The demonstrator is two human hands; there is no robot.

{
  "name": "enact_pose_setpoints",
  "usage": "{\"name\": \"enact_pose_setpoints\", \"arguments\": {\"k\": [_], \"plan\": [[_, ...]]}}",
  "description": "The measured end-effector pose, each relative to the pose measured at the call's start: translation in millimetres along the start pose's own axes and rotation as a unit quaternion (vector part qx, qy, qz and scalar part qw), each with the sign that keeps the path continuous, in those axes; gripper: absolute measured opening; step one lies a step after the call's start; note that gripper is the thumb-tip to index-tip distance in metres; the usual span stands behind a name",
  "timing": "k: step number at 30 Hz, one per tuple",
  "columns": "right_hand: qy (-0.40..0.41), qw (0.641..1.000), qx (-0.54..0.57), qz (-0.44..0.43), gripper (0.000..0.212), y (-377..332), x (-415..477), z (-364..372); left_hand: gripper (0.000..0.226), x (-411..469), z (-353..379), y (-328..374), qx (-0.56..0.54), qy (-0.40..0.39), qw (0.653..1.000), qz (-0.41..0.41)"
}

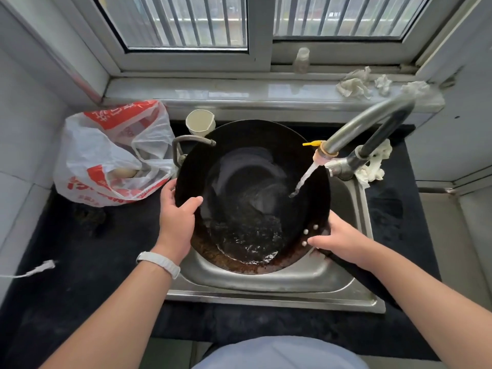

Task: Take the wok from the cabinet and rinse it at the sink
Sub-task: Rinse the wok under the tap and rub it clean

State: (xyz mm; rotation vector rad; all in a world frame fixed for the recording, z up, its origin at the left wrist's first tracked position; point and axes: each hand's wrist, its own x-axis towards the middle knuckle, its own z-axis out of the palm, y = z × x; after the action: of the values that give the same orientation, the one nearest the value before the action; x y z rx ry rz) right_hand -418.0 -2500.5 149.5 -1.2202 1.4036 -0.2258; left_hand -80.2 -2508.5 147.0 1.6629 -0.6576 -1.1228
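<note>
Currently, one black wok (253, 182) is sitting tilted over the steel sink (266, 284), with water pooling in its near side. The left hand (178, 217) is gripping the wok's left rim, thumb lying inside the bowl. The right hand (340, 241) is grasping the handle end beside the rivets. The faucet (372, 121) is pouring a stream (306, 177) onto the wok's right inner wall. A red-and-white plastic bag (106, 155) is lying on the dark counter (80, 262) left of the sink. A pale cup (200, 122) is standing just behind the wok's far rim.
</note>
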Motion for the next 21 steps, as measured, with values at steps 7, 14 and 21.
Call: {"name": "enact_pose_setpoints", "arguments": {"k": [7,14,21], "plan": [[-0.033,0.997,0.065,0.011,0.093,0.3,4.4,-2.1,0.052,-10.1,-2.6,13.5,0.021,-0.003,0.999,0.036],[-0.044,0.996,0.071,0.010,0.097,1.1,4.0,-8.3,0.049,-16.0,2.5,20.3,0.031,-0.006,0.998,0.045],[-0.064,0.995,0.081,0.000,0.087,4.8,8.5,2.8,0.054,-28.8,-13.0,23.6,0.047,0.001,0.997,0.056]]}}
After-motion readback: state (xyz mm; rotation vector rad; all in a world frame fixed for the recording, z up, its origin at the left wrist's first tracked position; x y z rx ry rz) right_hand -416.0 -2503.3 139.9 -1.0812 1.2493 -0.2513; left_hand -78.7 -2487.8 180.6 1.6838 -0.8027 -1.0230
